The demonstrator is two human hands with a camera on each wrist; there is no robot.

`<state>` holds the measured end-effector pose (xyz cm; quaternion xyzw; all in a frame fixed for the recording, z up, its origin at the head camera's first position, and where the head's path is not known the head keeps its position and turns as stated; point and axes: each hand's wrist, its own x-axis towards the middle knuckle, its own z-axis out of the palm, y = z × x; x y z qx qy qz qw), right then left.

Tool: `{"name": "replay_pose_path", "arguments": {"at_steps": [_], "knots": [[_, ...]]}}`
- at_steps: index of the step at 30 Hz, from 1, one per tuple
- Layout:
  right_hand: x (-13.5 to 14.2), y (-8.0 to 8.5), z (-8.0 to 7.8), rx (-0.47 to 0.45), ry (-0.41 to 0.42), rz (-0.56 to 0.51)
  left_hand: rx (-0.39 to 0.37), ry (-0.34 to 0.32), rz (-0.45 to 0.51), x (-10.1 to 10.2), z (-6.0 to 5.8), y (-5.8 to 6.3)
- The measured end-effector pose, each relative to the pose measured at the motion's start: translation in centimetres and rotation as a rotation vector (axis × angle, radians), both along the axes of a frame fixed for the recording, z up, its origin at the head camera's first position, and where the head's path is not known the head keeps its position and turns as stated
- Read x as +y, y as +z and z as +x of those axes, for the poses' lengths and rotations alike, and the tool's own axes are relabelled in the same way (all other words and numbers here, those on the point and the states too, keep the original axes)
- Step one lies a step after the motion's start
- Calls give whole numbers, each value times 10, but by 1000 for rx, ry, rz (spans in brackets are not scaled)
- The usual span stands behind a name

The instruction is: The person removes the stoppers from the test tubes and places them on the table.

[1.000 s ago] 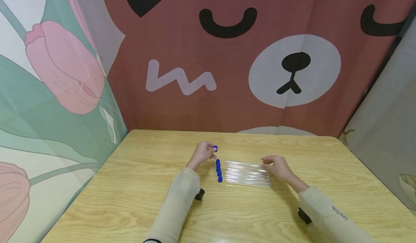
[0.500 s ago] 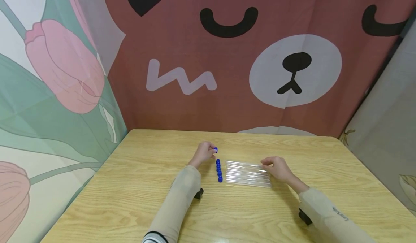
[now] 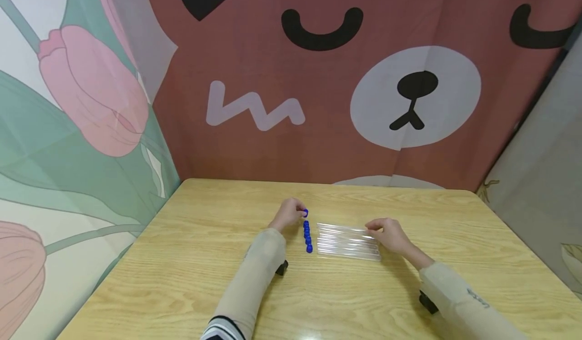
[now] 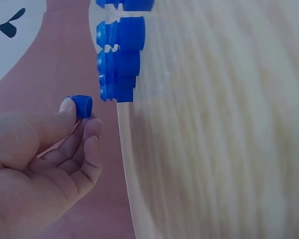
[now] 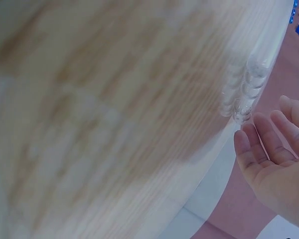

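Observation:
My left hand (image 3: 288, 213) pinches a blue test tube cap (image 4: 83, 106) between thumb and fingertips, just beyond the far end of a row of blue caps (image 3: 307, 236). In the left wrist view, the row's caps (image 4: 129, 62) stand on the table, their ribbed narrower ends toward the left of the picture. Several clear test tubes (image 3: 347, 242) lie side by side, just right of the row. My right hand (image 3: 387, 233) is at the right ends of the farthest tubes. In the right wrist view, its relaxed fingers (image 5: 271, 137) are beside the rounded tube ends (image 5: 251, 79).
The wooden table (image 3: 182, 274) carries the caps and tubes near its middle. Behind it hangs a curtain (image 3: 254, 153) printed with a bear, and a flowered one (image 3: 82, 178) hangs at the left.
My left hand has come slightly lower and to the right with the cap, closer to the row's far end. The right hand stays by the tube ends.

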<state>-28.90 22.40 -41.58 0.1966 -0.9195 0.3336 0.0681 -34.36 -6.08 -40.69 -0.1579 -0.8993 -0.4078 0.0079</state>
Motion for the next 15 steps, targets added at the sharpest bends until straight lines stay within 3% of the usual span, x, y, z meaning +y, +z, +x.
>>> {"name": "replay_pose_path", "arguments": {"at_steps": [3,6,9,10,12,14,15], "knots": [[0,0,1,-1,1,3,0,6,-27,2,-2,-2],[0,0,1,7,-3,3,15,-24,-33,2,-30,-32],[1,0,2,14,6,4,74,-42,-50,0,-69,-77],[1,0,2,13,5,1,51,-43,-49,0,-84,-92],[2,1,3,11,4,-1,87,-31,-69,-1,-94,-105],[3,1,3,8,3,0,89,-36,-58,-2,-90,-100],[3,1,3,7,3,0,83,-29,-61,-2,-82,-92]]}}
